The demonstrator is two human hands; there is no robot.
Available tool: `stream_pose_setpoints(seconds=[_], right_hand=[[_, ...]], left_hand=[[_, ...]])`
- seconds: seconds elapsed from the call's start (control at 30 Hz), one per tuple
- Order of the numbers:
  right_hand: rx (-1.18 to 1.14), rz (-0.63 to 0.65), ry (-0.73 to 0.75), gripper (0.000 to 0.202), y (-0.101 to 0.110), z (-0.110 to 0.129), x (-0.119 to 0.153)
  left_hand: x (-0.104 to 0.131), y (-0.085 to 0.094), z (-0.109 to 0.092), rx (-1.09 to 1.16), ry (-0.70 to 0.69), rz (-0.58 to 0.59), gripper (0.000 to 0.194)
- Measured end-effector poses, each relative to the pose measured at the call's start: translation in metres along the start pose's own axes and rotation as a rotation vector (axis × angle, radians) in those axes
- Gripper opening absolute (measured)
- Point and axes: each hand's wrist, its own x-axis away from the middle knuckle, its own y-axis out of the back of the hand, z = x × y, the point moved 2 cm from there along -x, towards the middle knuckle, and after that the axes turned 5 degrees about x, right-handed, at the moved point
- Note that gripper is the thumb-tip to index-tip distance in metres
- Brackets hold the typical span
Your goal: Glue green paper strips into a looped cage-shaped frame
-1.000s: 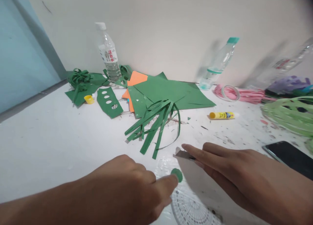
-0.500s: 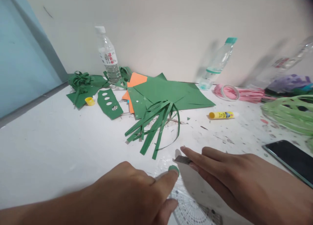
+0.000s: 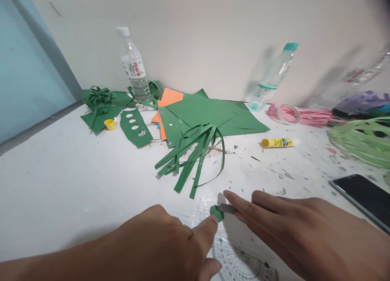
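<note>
A small round green paper piece (image 3: 217,213) lies on the white table in the lower middle. My left hand (image 3: 173,242) pins it down with the tip of the index finger, the other fingers curled under. A thin grey blade (image 3: 228,208) sticks out from between the thumb and fingers of my right hand (image 3: 283,220), its tip touching the paper piece's right edge. The rest of the blade is hidden in the hand. Below the fingers lies a clear protractor ruler (image 3: 234,258). Just beyond my hands spreads a bundle of green paper strips (image 3: 195,155).
Green sheets (image 3: 225,114) and orange paper (image 3: 171,96) lie by the wall, near a holed green piece (image 3: 135,128). Two bottles (image 3: 134,67) (image 3: 272,77) stand behind. Rightward are a glue stick (image 3: 278,142), a tape roll (image 3: 288,114), and a phone (image 3: 362,197).
The blade in my right hand has moved down and now meets the green paper piece. My left fingertip has slid back toward me, uncovering more of the piece.
</note>
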Motion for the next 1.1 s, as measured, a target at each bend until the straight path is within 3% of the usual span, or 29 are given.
stream_pose_setpoints(seconds=[0.17,0.33,0.53,0.8,1.1], right_hand=[[0.013,0.005,0.002,0.078,-0.001,-0.001,-0.003],[0.01,-0.046,0.014,0.078,-0.001,-0.001,-0.002],[0.024,-0.068,-0.003,0.081,-0.002,0.0,-0.001],[0.035,-0.082,0.016,0.077,-0.003,0.001,0.0],[-0.001,-0.089,0.03,0.077,0.004,-0.003,-0.005]], left_hand=[[-0.003,0.001,0.0,0.004,0.011,-0.013,0.049],[-0.005,0.002,0.0,0.02,0.024,0.05,0.048],[-0.002,0.004,0.0,0.073,0.041,-0.017,0.041],[-0.005,0.01,0.0,0.063,0.039,0.11,0.048],[-0.004,0.01,0.008,0.171,0.058,-0.005,0.04]])
